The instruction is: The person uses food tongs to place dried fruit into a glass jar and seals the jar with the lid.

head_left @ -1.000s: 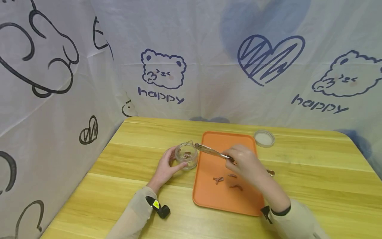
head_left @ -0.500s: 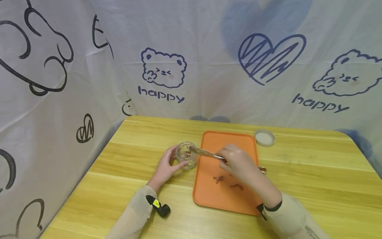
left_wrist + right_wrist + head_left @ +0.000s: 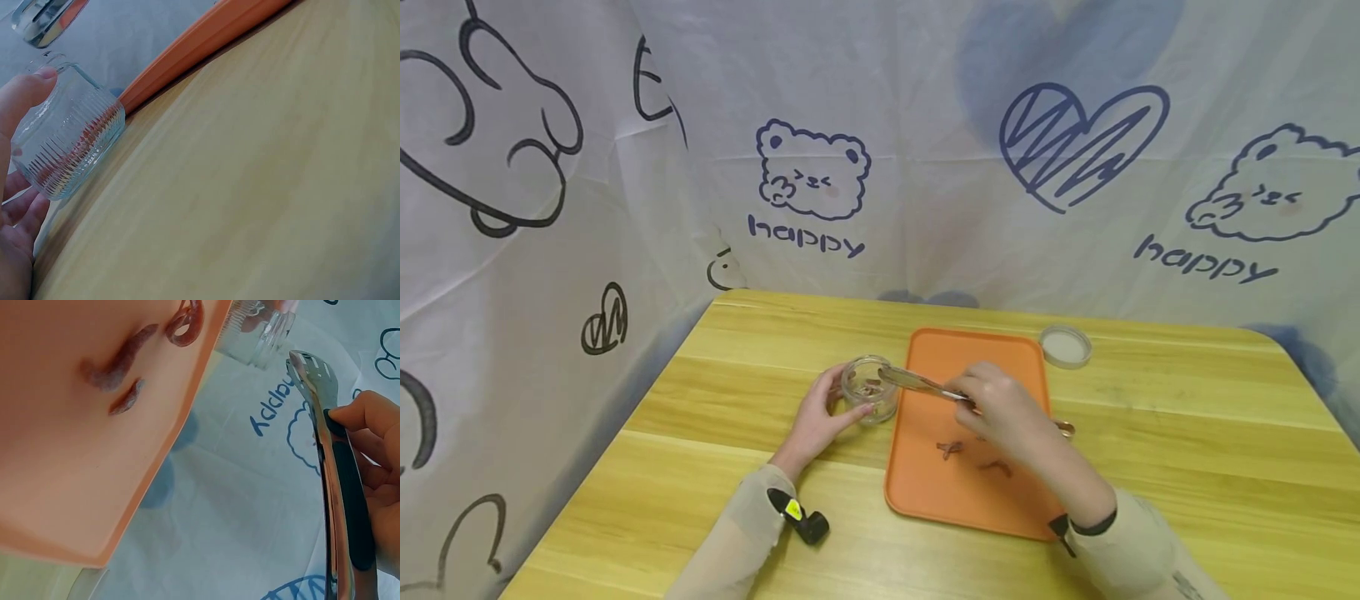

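Observation:
My left hand [image 3: 815,423] holds a ribbed clear glass jar [image 3: 882,410] on the table, left of the orange tray [image 3: 925,500]. A few reddish-brown dried strips lie inside it. My right hand [image 3: 1000,407] grips metal tongs [image 3: 922,384] with dark handle pads, their tips at the jar's right rim. In the right wrist view the tong tips [image 3: 312,372] are close together, with no strip visible between them. A forked strip [image 3: 950,450] and a curved strip [image 3: 996,467] rest on the tray; a smaller strip [image 3: 127,397] is mostly hidden by my right hand in the head view.
A round lid [image 3: 1065,347] lies on the wooden table [image 3: 1187,433] beyond the tray's far right corner. A printed white cloth [image 3: 925,208] hangs behind the table and along its left side. The tray has a raised rim.
My right hand has moved left and slightly down, bringing the tong tips to the jar's rim. A looped strip earlier at the tips no longer shows there. My left hand keeps its hold.

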A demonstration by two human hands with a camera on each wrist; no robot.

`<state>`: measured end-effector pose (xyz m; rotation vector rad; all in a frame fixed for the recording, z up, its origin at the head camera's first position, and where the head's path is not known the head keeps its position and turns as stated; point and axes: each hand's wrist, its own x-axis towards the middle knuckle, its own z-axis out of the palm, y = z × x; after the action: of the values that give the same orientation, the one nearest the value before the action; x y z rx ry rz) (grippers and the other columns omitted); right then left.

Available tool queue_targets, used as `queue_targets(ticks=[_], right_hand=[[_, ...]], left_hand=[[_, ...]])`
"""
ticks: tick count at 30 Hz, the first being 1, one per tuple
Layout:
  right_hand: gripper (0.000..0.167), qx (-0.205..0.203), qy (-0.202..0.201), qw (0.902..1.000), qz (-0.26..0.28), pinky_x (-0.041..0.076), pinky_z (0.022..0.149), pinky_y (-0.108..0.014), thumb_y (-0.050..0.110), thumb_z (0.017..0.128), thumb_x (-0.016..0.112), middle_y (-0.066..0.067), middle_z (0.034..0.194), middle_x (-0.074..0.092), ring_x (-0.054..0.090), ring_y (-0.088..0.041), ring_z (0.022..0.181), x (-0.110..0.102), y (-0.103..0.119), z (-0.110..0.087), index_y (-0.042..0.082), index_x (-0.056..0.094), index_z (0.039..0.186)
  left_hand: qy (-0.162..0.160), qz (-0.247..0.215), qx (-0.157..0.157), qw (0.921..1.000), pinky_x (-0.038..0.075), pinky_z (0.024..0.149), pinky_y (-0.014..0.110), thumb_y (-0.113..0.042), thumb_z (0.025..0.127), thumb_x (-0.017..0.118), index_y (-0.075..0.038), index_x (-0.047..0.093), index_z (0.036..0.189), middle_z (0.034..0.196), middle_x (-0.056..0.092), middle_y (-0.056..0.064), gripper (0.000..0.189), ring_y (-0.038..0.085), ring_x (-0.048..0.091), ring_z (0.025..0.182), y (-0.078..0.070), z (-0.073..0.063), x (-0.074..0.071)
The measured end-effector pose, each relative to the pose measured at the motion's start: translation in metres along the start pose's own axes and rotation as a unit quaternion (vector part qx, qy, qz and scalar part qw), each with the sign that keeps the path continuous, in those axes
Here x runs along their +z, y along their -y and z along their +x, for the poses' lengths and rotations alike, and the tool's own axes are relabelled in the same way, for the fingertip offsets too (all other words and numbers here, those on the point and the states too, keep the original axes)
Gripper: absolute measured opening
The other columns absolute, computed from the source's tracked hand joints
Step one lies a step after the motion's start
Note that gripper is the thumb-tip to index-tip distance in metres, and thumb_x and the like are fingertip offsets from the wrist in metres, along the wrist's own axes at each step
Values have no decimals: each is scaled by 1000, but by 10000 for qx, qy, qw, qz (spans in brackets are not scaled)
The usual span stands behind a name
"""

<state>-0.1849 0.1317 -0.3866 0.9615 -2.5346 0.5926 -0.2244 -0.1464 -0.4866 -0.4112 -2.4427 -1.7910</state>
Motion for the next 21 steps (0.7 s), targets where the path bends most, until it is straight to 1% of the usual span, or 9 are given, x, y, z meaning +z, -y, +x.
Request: queue_targets(ticks=[1, 3, 6, 12, 15, 18, 21], right_hand=[[21, 2, -36, 10000, 40, 49, 59, -23, -3, 76, 69, -1, 86, 62, 53, -12, 76, -1, -1, -2, 5, 72, 96], [22, 41, -85, 9999, 115, 50, 60, -23, -4, 77, 68, -2, 88, 62, 54, -12, 77, -2, -6, -7, 4, 71, 97], [23, 178, -96, 9997, 116, 51, 60, -23, -4, 77, 68, -2, 89, 62, 54, -12, 78, -7, -12, -16, 4, 71, 97], [22, 533, 288, 9981, -70, 49, 59, -25, -5, 75, 71, 0, 87, 60, 51, -12, 76, -22, -23, -38, 5, 71, 95], [21, 602, 345, 9975, -110, 48, 58, -23, -5, 75, 72, 1, 86, 60, 50, -10, 75, -27, -28, -50, 6, 71, 94], [23, 372, 123, 9991, -188, 48, 56, -21, -5, 73, 73, 1, 85, 60, 49, -9, 74, -28, -35, -63, 5, 71, 92], [25, -77, -179, 9997, -166, 48, 55, -19, -4, 70, 73, 1, 85, 60, 49, -8, 74, -31, -43, -74, 5, 71, 92]], left_hand=[[-18, 10, -15, 10000, 39, 105, 41, -13, 78, 81, -3, 43, 138, 133, 49, 21, 72, 31, 50, 120, 5, 1, 0], [-30, 60, -35, 10000, 39, 105, 38, -16, 77, 81, -7, 44, 138, 133, 50, 16, 72, 27, 50, 120, 8, 2, 1], [-43, 43, -20, 10000, 40, 105, 36, -20, 77, 81, -9, 45, 137, 133, 50, 13, 71, 23, 50, 120, 11, 3, 1], [-37, 118, -17, 9999, 40, 105, 36, -23, 78, 81, -10, 44, 138, 133, 50, 11, 72, 23, 50, 120, 10, 2, 0], [-13, 129, -72, 9999, 39, 105, 34, -24, 78, 81, -10, 44, 138, 134, 49, 11, 73, 22, 49, 121, 8, 1, -1], [-4, 136, -108, 9998, 39, 105, 33, -24, 78, 81, -11, 44, 139, 134, 49, 10, 73, 21, 49, 121, 8, 1, -1], [-3, 143, -96, 9999, 39, 105, 33, -25, 78, 81, -11, 44, 139, 134, 49, 10, 73, 21, 49, 121, 8, 2, -1]])
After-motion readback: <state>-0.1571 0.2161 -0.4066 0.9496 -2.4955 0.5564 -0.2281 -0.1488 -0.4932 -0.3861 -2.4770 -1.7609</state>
